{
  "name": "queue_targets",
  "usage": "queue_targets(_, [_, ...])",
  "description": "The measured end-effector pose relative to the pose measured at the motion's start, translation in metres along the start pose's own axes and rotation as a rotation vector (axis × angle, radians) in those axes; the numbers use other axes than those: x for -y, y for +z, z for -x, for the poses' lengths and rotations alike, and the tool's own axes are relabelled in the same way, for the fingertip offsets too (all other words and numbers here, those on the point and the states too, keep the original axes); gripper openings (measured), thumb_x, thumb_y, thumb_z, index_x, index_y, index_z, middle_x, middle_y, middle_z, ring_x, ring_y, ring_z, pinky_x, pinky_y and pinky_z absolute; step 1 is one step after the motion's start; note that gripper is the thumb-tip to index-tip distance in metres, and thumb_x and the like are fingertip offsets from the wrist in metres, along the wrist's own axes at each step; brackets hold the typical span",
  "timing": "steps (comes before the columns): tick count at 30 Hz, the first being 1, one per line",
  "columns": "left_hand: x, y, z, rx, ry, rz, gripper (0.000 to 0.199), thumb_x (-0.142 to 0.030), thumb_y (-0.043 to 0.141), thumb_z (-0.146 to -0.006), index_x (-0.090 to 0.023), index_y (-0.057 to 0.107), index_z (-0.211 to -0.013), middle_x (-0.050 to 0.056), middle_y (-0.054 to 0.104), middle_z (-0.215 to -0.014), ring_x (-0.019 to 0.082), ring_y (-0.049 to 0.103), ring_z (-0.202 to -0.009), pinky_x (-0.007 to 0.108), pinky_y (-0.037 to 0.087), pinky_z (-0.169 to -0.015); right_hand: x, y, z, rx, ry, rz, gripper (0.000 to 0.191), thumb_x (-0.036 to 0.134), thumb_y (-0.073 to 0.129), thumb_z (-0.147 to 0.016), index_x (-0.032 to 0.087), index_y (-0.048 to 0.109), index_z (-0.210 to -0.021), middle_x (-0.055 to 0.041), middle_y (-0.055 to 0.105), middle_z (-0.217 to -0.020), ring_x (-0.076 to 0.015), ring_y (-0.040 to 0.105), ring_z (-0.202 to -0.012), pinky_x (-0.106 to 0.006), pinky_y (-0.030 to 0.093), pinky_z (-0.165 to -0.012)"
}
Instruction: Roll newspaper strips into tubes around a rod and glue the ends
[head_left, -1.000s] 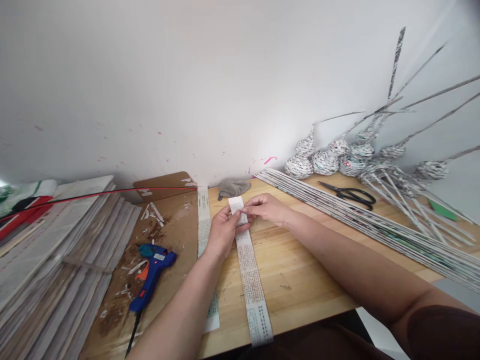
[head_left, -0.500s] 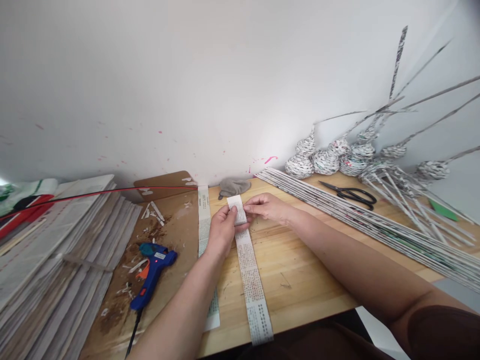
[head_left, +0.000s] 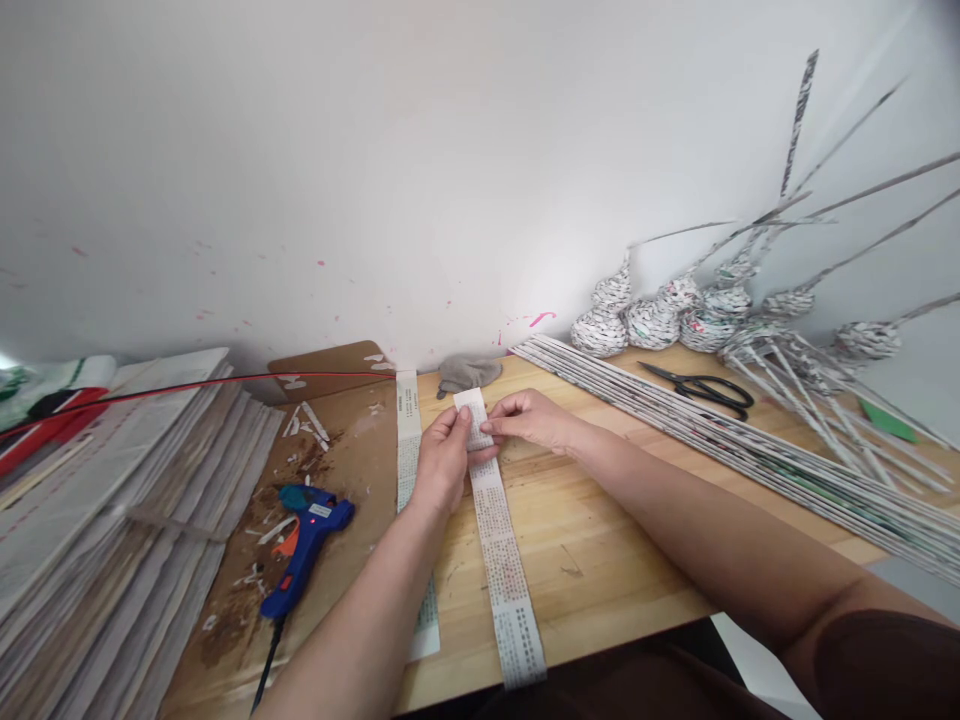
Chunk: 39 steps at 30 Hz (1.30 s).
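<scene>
A long printed newspaper strip [head_left: 504, 560] runs from my fingers down to the table's front edge. My left hand [head_left: 444, 452] pinches its far end, thumb on top and fingers underneath. From the other side, my right hand [head_left: 529, 420] grips the same end between thumb and forefinger. The far end stands slightly raised off the wood. A second newspaper strip [head_left: 409, 455] lies flat to the left, partly hidden behind my left forearm.
A blue glue gun [head_left: 309, 550] lies on stained cardboard [head_left: 360, 450] beside stacked newspapers [head_left: 172, 480]. Rolled paper sticks [head_left: 675, 430], black scissors [head_left: 705, 388] and woven paper gourds [head_left: 600, 325] sit to the right. A grey rag [head_left: 471, 374] rests by the wall.
My right fingers have shifted slightly left onto the strip's edge. The strip's far end has risen a little between my hands; the rest looks unchanged.
</scene>
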<state>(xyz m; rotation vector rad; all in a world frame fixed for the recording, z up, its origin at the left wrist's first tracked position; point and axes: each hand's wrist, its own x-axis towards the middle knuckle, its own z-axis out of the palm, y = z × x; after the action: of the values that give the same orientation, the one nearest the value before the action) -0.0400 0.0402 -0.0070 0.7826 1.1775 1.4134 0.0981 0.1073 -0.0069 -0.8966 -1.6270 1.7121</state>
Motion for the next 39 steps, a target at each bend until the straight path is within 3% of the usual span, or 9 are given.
queue_targets(4, [0.000,-0.001,0.000,0.004,-0.008,0.006,0.022,-0.035,0.062,-0.080,-0.018,0.063,-0.093,0.005,0.069,-0.092,0.016,0.067,-0.073,0.028,0.058,-0.058,0.000,-0.003,0.000,0.018,0.011,0.011,0.030,0.039,0.079,-0.062,0.011,0.069,-0.068,-0.0026,0.065,-0.061,-0.0108,0.056,-0.058,-0.023,0.042,-0.056])
queue_targets(10, [-0.004,-0.001,0.000,-0.005,-0.087,0.046,0.021,-0.032,0.057,-0.085,-0.016,0.063,-0.098,0.007,0.070,-0.086,0.016,0.068,-0.066,0.028,0.058,-0.056,0.001,-0.014,0.000,0.106,0.097,-0.005,0.035,0.041,0.075,-0.068,0.013,0.073,-0.090,-0.0030,0.067,-0.067,-0.0063,0.048,-0.051,-0.019,0.023,-0.041])
queue_targets(15, [-0.005,0.000,0.000,-0.006,-0.090,0.042,0.023,-0.031,0.057,-0.084,-0.016,0.063,-0.100,0.008,0.070,-0.088,0.015,0.068,-0.065,0.028,0.058,-0.055,0.003,-0.010,0.000,0.104,0.085,-0.033,0.032,0.039,0.076,-0.067,0.012,0.073,-0.084,-0.0030,0.067,-0.064,-0.0068,0.050,-0.051,-0.019,0.029,-0.044])
queue_targets(21, [-0.002,0.000,0.001,0.001,-0.050,0.024,0.023,-0.034,0.060,-0.082,-0.017,0.062,-0.096,0.007,0.069,-0.093,0.015,0.067,-0.067,0.027,0.058,-0.057,-0.001,-0.008,-0.001,0.123,0.021,-0.065,0.030,0.038,0.076,-0.067,0.010,0.073,-0.078,-0.0043,0.068,-0.065,-0.0110,0.059,-0.061,-0.024,0.044,-0.061])
queue_targets(39, [-0.002,0.001,0.002,0.001,-0.004,-0.039,0.023,-0.039,0.061,-0.079,-0.018,0.060,-0.088,0.004,0.068,-0.087,0.015,0.065,-0.067,0.028,0.056,-0.055,0.000,-0.001,0.001,0.046,0.015,-0.010,0.026,0.036,0.076,-0.066,0.011,0.068,-0.070,-0.0036,0.065,-0.062,-0.0117,0.058,-0.059,-0.025,0.046,-0.061])
